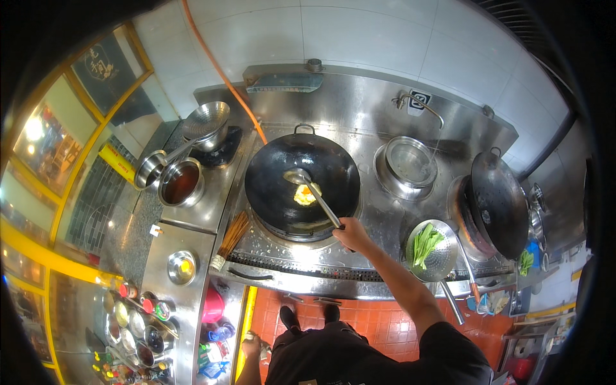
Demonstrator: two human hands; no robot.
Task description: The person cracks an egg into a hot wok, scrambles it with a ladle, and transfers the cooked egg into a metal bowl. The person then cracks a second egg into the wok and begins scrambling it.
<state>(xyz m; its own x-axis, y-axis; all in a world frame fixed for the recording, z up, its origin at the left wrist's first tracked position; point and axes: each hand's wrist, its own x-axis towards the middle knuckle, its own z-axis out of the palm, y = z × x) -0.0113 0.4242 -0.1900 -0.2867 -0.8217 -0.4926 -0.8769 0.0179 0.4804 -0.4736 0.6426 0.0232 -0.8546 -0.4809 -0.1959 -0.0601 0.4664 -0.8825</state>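
My right hand (351, 234) grips the handle of a metal wok ladle (321, 201), whose bowl rests inside a large black wok (269, 175). Beside the ladle's bowl, a yellow and white fried egg (305, 195) lies in the wok. Low at my side, my left hand (251, 344) holds what looks like a bunched cloth (263, 347). To the right, leafy greens (426, 246) lie in a perforated metal strainer (445, 262). A steel bowl (175, 274) on the left counter contains what looks like a raw egg (186, 266).
A bamboo wok brush (232, 237) lies left of the wok. Behind it stand a pot of dark red liquid (181, 183) and a strainer over a pot (207, 120). Right are a water basin (409, 161) beneath a faucet (423, 105) and a tilted second wok (500, 207). Seasoning containers (137, 323) fill the lower left.
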